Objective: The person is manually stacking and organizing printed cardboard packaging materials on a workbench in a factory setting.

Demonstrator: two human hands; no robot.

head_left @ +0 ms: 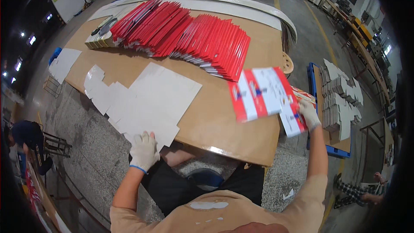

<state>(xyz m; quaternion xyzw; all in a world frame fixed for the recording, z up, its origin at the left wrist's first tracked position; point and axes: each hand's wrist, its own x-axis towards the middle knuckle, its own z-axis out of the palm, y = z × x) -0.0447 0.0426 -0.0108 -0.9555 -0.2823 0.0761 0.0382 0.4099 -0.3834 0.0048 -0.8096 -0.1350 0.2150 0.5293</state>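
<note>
My left hand (pixel 145 150), in a pale work glove with a blue cuff, lies with fingers spread on the near edge of a flat die-cut cardboard sheet (pixel 148 92), its plain greyish-white side up. Out at the table's right edge, my gloved right hand (pixel 308 113) has its fingers closed on the side of a red and white printed carton blank (pixel 263 95). That blank is slightly blurred and tilts over the table corner. Beyond both hands, a long fanned row of folded red cartons (pixel 185 36) leans across the brown table (pixel 215 125).
A tape roll (pixel 105 26) sits on a small stack at the row's left end. Long white curved strips (pixel 207 4) lie along the far edge. To the right, cut cardboard blanks (pixel 343 99) are stacked on a blue pallet (pixel 336 150). Other people are at far left and right.
</note>
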